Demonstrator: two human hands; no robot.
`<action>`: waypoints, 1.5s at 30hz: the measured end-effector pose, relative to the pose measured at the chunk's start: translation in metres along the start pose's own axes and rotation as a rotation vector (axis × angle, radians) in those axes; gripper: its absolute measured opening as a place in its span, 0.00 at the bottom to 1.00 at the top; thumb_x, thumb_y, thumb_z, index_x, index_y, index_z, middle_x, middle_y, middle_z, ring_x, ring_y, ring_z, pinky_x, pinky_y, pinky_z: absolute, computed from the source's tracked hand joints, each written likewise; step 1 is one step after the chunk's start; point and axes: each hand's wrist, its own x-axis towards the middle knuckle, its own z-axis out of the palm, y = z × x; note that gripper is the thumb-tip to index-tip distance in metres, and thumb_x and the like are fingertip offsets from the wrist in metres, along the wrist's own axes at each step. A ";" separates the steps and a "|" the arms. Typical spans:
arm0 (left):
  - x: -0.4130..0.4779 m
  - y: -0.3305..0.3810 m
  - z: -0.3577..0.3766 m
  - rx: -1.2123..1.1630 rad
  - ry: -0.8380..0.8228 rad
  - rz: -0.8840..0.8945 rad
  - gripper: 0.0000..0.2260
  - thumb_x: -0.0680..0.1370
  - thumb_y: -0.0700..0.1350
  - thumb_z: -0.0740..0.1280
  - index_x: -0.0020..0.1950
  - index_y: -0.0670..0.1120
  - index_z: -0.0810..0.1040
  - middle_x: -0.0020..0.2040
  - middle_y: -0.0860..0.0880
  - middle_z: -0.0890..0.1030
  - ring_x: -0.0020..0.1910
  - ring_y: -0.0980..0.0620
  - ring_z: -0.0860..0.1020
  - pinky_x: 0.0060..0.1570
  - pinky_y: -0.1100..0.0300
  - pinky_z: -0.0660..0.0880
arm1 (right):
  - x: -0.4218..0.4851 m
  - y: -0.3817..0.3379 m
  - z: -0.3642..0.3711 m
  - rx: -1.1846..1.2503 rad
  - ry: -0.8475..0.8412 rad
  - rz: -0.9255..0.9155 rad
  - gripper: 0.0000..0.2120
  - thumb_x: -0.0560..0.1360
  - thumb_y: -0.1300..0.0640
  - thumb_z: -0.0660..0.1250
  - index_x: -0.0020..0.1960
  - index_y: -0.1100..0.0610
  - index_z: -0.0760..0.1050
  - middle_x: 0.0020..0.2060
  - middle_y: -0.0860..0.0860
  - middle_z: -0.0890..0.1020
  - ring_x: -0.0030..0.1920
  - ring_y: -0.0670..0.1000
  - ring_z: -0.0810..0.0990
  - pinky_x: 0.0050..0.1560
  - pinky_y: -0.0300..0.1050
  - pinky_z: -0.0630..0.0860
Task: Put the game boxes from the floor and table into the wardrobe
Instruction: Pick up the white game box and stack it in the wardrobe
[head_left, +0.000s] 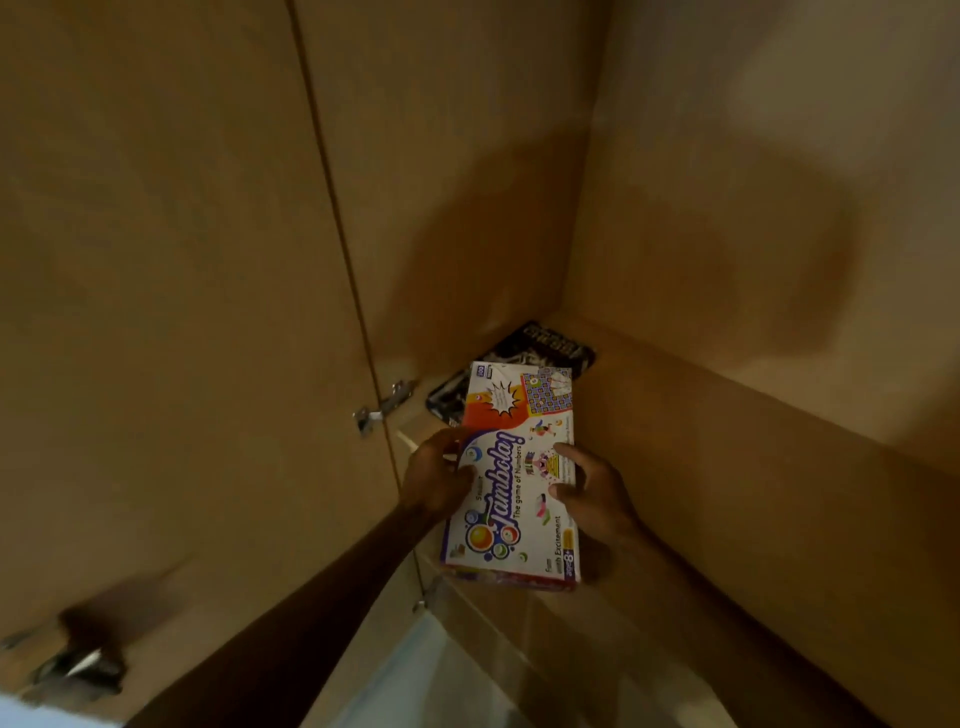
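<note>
A smooth tan wardrobe door (182, 312) carries a shiny metal hinge (382, 405). The left hand (436, 478) curls round the left edge of a flat, glossy cardboard Tambola box (514, 467), held inside the wardrobe with its far end over a black rectangular game box (550, 345) in the corner. The right hand (592, 493) clasps its right edge.

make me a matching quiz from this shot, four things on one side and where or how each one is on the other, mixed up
Things:
1. Tambola box
2. black box
3. hinge
4. right hand

Places or states:
A. metal, at the edge of the door
B. grips the white box's right side
C. lies in the back corner of the wardrobe
D. white and colourful, gripped at both sides

Pairs: 1-D, 2-C, 3-A, 4-B
</note>
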 end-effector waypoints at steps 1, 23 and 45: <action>0.023 0.006 0.001 0.003 -0.031 0.014 0.18 0.71 0.38 0.71 0.60 0.50 0.77 0.53 0.50 0.82 0.51 0.49 0.82 0.50 0.49 0.81 | 0.023 -0.003 -0.005 -0.008 0.004 0.000 0.26 0.74 0.68 0.68 0.70 0.57 0.69 0.66 0.54 0.75 0.64 0.53 0.75 0.61 0.50 0.77; 0.100 0.002 -0.012 0.770 0.116 0.263 0.11 0.75 0.47 0.69 0.57 0.53 0.79 0.61 0.52 0.79 0.60 0.50 0.77 0.56 0.57 0.75 | 0.108 -0.006 0.017 -0.238 -0.089 -0.305 0.21 0.72 0.61 0.71 0.64 0.51 0.76 0.71 0.51 0.64 0.72 0.48 0.61 0.66 0.37 0.69; -0.062 -0.071 -0.018 0.091 0.232 -0.161 0.15 0.77 0.42 0.67 0.63 0.50 0.79 0.60 0.54 0.80 0.55 0.55 0.79 0.48 0.64 0.74 | 0.014 -0.002 0.062 -0.128 -0.137 -0.420 0.12 0.75 0.58 0.66 0.58 0.55 0.79 0.54 0.46 0.78 0.57 0.46 0.77 0.54 0.43 0.77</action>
